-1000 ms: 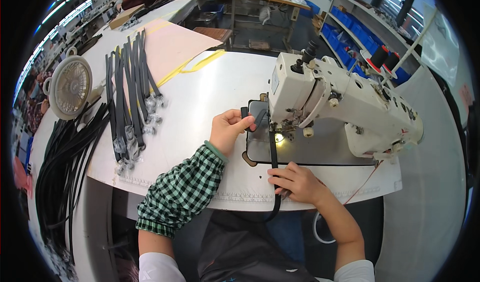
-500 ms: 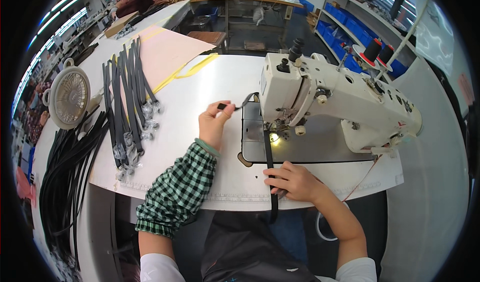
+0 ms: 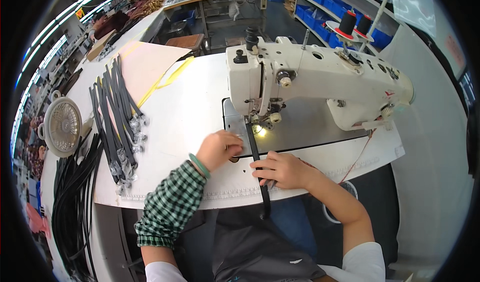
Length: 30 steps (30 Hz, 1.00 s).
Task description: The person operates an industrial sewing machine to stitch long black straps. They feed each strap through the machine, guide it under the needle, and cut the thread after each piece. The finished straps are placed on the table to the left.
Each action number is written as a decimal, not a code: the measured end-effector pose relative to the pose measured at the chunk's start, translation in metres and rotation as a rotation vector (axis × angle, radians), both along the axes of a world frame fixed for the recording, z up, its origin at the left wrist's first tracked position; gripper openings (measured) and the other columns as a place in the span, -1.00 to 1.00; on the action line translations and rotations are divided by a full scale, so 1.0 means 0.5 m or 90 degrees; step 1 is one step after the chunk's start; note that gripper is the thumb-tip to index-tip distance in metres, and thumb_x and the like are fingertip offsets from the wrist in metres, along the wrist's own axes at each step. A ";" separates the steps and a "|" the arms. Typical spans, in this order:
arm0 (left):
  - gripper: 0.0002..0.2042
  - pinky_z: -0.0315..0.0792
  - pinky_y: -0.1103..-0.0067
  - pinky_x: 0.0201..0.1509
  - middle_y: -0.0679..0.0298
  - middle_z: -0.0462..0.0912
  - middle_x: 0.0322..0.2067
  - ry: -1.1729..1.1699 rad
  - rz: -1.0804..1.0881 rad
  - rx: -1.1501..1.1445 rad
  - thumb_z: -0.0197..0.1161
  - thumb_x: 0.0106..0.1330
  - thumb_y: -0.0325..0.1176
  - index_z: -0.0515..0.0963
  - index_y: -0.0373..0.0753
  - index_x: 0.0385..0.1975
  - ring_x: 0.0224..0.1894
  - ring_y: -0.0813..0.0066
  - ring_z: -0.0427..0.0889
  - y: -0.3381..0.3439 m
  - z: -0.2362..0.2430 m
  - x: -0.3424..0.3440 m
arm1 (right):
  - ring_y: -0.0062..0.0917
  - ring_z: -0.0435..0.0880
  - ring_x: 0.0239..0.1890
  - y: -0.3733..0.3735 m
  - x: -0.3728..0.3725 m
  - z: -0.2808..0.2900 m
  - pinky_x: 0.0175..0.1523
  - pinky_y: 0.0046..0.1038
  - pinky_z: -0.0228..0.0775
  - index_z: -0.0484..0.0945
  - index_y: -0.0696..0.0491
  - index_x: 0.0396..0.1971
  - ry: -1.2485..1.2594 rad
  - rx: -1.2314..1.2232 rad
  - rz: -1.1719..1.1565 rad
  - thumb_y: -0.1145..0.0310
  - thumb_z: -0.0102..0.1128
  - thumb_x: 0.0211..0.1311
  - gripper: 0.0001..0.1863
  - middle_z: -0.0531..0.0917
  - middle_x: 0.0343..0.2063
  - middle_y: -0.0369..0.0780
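A black strap runs from under the needle area of a white sewing machine toward me and hangs over the table's front edge. My right hand lies at the strap near that edge, its fingers bent over it and the thumb tucked below. Left of the strap, by the corner of the metal machine bed, my left hand has its fingers curled together. Whatever they may hold is hidden. A small lamp lights the bed beside the needle.
Black straps with plastic-wrapped ends lie on the left of the table, beside pink sheet material. More black straps hang over the left side, below a pale plastic basket. Thread spools stand behind the machine.
My left hand has come down toward me from beyond the bed's left edge, where it pinched a black strap end. That end no longer shows. My right hand stays on the strap; the view has shifted.
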State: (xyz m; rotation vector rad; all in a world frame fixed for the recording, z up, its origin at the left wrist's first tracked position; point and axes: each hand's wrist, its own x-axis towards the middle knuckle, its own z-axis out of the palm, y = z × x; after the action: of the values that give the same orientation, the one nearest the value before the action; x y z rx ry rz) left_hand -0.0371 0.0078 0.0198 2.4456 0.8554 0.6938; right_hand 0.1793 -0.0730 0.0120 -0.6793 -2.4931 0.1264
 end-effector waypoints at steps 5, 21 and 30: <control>-0.79 0.42 0.51 -0.23 0.23 0.57 -0.38 0.013 0.019 0.123 0.30 -0.13 -0.40 0.57 -0.29 -0.45 -0.29 0.34 0.51 -0.022 -0.005 0.047 | -0.56 0.37 -0.49 0.001 0.003 -0.010 -0.44 -0.56 0.34 0.52 -0.02 -0.42 0.031 0.024 0.001 0.31 0.25 -0.21 -0.75 0.53 -0.25 -0.40; -0.61 0.28 0.46 -0.02 0.21 0.47 -0.17 0.010 -0.004 0.123 0.32 -0.12 -0.25 0.52 -0.29 -0.27 -0.08 0.31 0.40 -0.011 -0.031 0.034 | -0.53 0.42 -0.37 -0.006 0.005 -0.005 -0.31 -0.53 0.37 0.49 -0.04 -0.45 -0.005 0.006 -0.013 0.26 0.22 -0.16 -0.79 0.51 -0.27 -0.40; -0.61 0.32 0.44 -0.05 0.13 0.46 -0.19 -0.013 -0.006 0.140 0.32 -0.13 -0.32 0.51 -0.32 -0.25 -0.13 0.21 0.42 -0.013 -0.031 0.029 | -0.56 0.41 -0.42 -0.003 -0.004 -0.001 -0.39 -0.55 0.36 0.51 -0.04 -0.46 0.012 0.007 -0.001 0.33 0.25 -0.20 -0.79 0.52 -0.28 -0.40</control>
State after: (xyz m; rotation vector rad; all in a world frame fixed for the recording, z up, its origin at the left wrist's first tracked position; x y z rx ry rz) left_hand -0.0227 0.0011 0.0045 2.6282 0.7966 0.8475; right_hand 0.1772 -0.0745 0.0117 -0.6722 -2.4731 0.1173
